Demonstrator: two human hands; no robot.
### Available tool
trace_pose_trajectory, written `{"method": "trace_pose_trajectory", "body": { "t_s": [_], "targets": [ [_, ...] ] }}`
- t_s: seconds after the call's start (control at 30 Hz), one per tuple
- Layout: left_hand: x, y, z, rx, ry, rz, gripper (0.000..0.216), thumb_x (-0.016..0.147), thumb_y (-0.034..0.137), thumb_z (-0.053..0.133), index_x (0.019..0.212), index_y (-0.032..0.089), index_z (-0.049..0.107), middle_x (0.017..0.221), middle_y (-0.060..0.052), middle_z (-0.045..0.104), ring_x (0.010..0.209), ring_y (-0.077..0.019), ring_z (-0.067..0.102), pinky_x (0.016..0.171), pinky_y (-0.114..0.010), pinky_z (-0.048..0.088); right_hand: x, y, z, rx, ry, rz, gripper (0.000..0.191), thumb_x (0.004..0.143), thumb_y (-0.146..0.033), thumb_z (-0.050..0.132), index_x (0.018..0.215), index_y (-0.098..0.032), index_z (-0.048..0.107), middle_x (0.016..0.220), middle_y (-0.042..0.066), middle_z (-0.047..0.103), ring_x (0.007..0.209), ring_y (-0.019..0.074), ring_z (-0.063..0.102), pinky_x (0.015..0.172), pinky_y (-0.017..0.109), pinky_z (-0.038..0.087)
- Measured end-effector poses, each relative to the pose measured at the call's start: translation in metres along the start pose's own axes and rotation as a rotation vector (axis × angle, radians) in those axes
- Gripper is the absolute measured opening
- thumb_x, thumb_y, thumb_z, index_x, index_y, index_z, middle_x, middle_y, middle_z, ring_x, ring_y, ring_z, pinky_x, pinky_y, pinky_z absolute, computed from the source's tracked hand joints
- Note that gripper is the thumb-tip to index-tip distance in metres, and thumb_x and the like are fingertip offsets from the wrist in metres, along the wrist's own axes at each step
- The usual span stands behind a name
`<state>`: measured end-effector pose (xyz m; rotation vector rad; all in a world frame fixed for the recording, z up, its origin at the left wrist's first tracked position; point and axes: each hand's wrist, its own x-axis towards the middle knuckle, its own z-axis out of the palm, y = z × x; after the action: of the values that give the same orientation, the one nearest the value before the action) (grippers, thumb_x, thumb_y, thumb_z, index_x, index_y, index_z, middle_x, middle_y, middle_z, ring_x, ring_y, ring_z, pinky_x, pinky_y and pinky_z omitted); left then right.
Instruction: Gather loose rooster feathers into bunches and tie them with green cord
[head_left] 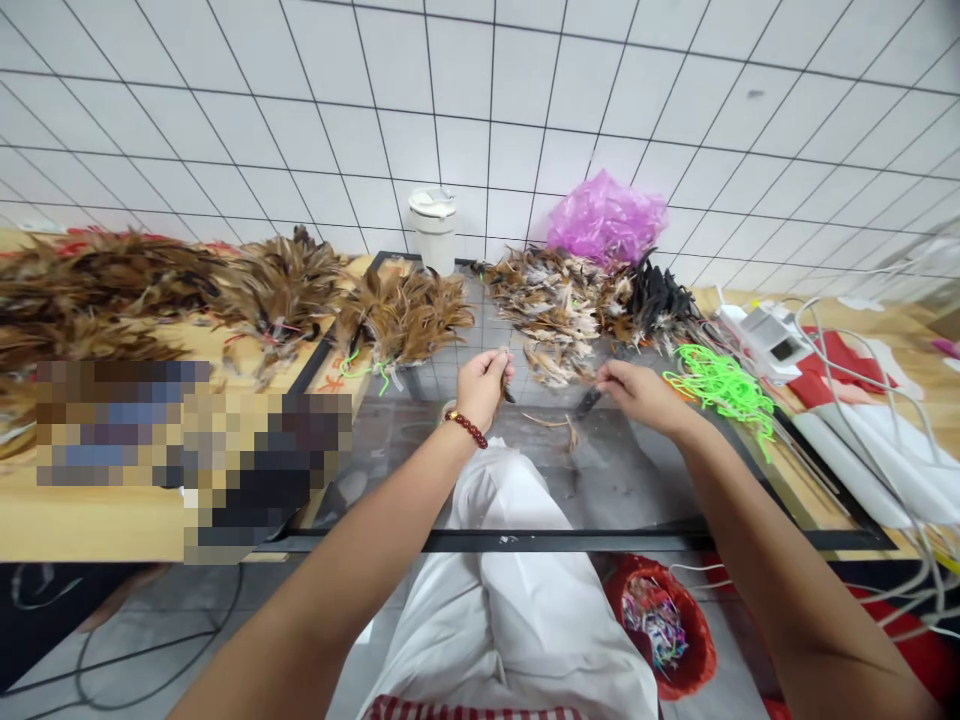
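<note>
My left hand (482, 385), with a red bead bracelet (466, 428) at the wrist, is closed in a pinch on the stem of a brown feather over the glass worktop (637, 490). My right hand (637, 392) is closed on a dark feather (589, 402), just in front of a loose heap of mixed brown and white feathers (555, 300). A few single feathers (559, 425) lie on the glass between my hands.
Bundled brown feathers (401, 315) and longer piles (112, 285) lie on the wooden table at left. Black feathers (660, 295), green strings (720, 385), a pink plastic bag (606, 215), a white cup (433, 230), a white device with cables (769, 335). A red bin (664, 625) stands below.
</note>
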<state>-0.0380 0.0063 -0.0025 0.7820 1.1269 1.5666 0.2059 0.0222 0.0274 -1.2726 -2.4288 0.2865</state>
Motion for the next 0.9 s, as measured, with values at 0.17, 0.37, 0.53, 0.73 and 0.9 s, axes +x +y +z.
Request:
{"method": "trace_pose_trajectory", "body": {
  "t_s": [0.17,0.37,0.53,0.73,0.9],
  "targets": [
    [-0.002,0.001,0.002,0.047,-0.021,0.003,0.012,0.074,0.024,0.065,0.07,0.013,0.064,0.055,0.002,0.057,0.048,-0.0047,0.049,0.051,-0.017,0.039,0.023,-0.042,-0.007,0.171,0.023,-0.306,0.021,0.084,-0.014,0.048,0.084,-0.018,0.068,0.086,0.006,0.066,0.083,0.0169,0.06,0.076,0.03,0.046],
    [-0.012,0.003,0.004,0.078,-0.181,0.012,0.019,0.073,0.032,0.067,0.069,0.014,0.064,0.058,0.001,0.059,0.049,-0.0067,0.05,0.049,-0.019,0.04,0.036,-0.071,0.025,0.61,0.093,-0.184,0.019,0.083,-0.023,0.057,0.1,-0.017,0.064,0.082,0.003,0.066,0.074,0.0136,0.06,0.072,0.029,0.049],
    [-0.021,0.007,0.009,0.132,-0.27,0.013,0.02,0.073,0.032,0.067,0.065,0.014,0.062,0.055,0.0,0.058,0.049,-0.0079,0.051,0.048,-0.02,0.041,0.029,-0.07,0.042,0.674,0.327,-0.082,0.03,0.082,-0.029,0.061,0.11,-0.019,0.057,0.077,0.001,0.065,0.072,0.0144,0.062,0.074,0.032,0.051],
    [-0.026,0.012,0.013,0.174,-0.272,-0.043,0.019,0.073,0.029,0.067,0.064,0.013,0.062,0.057,-0.002,0.06,0.048,-0.0078,0.052,0.048,-0.021,0.043,0.023,-0.069,0.038,0.392,0.42,-0.168,0.033,0.086,-0.023,0.054,0.119,-0.022,0.055,0.089,0.004,0.068,0.08,0.0167,0.063,0.081,0.033,0.049],
    [-0.027,0.012,0.013,0.21,-0.294,-0.046,0.02,0.074,0.03,0.067,0.065,0.013,0.063,0.058,-0.002,0.06,0.048,-0.0078,0.052,0.047,-0.021,0.043,0.022,-0.068,0.04,0.252,0.409,-0.176,0.04,0.085,-0.019,0.054,0.124,-0.024,0.052,0.089,0.003,0.069,0.085,0.0185,0.063,0.086,0.035,0.047]
  ]
}}
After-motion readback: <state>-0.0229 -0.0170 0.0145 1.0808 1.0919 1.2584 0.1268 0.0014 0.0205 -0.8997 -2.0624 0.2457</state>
